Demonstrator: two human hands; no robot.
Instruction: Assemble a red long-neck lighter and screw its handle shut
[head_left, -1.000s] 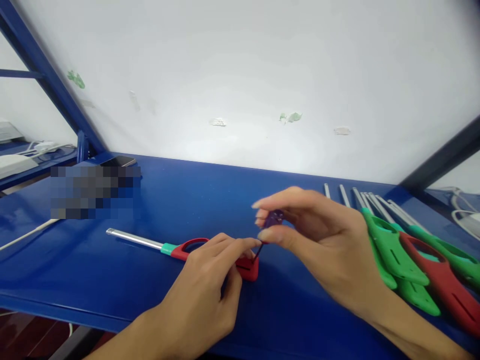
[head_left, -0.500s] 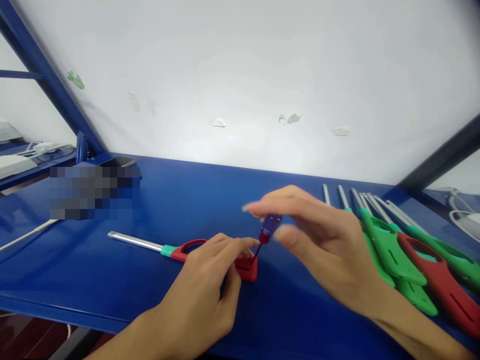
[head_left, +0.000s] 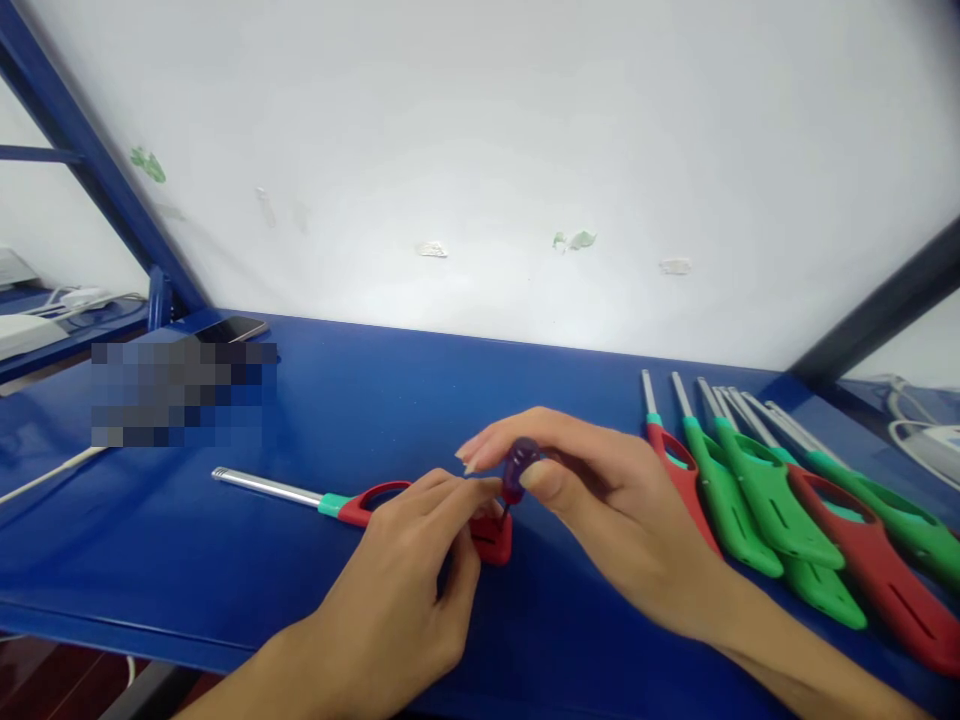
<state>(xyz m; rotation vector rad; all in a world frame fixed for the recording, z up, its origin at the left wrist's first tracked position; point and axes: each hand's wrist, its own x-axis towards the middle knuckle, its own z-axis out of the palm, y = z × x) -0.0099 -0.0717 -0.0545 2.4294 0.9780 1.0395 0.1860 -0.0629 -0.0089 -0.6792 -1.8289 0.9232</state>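
A red gas lighter [head_left: 492,540] with a green collar and long metal barrel lies on the blue shelf, barrel to the left. My left hand [head_left: 420,560] is closed over the middle of its handle, covering much of it. My right hand [head_left: 600,510] grips a small screwdriver [head_left: 519,468] with a dark purple handle and red neck, thumb on one side and fingers on the other. The screwdriver leans slightly, its thin shaft reaching down to the handle's end; the tip is hard to see. One left fingertip is close beside the shaft.
Several green and red lighters [head_left: 780,500] lie bunched on the right, barrels toward the wall. A phone [head_left: 236,328] lies at the back left, beside a blurred-out patch and a white cable [head_left: 52,472]. A white wall [head_left: 495,150] rises behind the blue shelf [head_left: 360,400].
My right hand has moved down and left, its fingers closing nearer around the screwdriver, which now stands more upright. A red lighter on the right has come into view. My left hand stays put.
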